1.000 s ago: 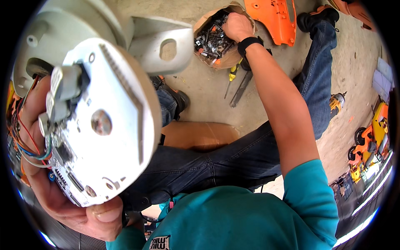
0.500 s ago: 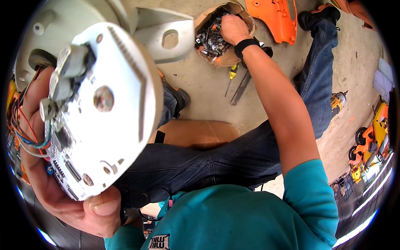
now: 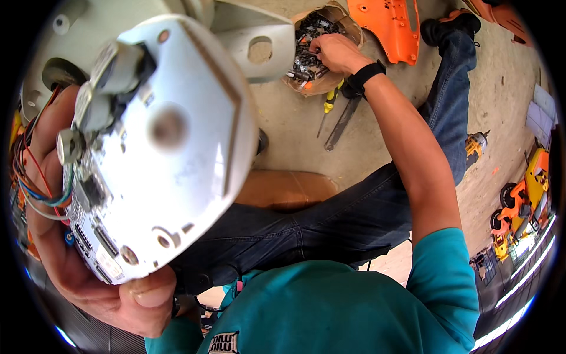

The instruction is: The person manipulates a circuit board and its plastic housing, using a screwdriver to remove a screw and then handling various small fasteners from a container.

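My left hand (image 3: 138, 307) grips a white circuit board in a rounded pale plastic housing (image 3: 194, 112), held up close on the left. Grey cylindrical parts (image 3: 112, 76) stand on the board, and a bundle of coloured wires (image 3: 41, 189) hangs beside my left fingers. A larger grey plastic piece with an oval hole (image 3: 283, 47) is behind it; whether the two are joined cannot be told. At the crumpled brown paper bag (image 3: 348, 20), my right hand (image 3: 339, 52) has its fingers closed over the small dark and silver hardware (image 3: 309, 59). What they pinch is too small to make out.
A yellow-handled screwdriver (image 3: 329, 105) and a dark flat metal bar (image 3: 342, 125) lie below the bag. An orange plastic panel (image 3: 389, 29) is to its right. A yellow power tool (image 3: 474, 146) lies beyond my leg. Brown cardboard (image 3: 289, 187) sits between my legs.
My right hand has drawn back a little from deep in the bag, toward me and right, and its fingertips now show. The housing in my left hand has shifted slightly right.
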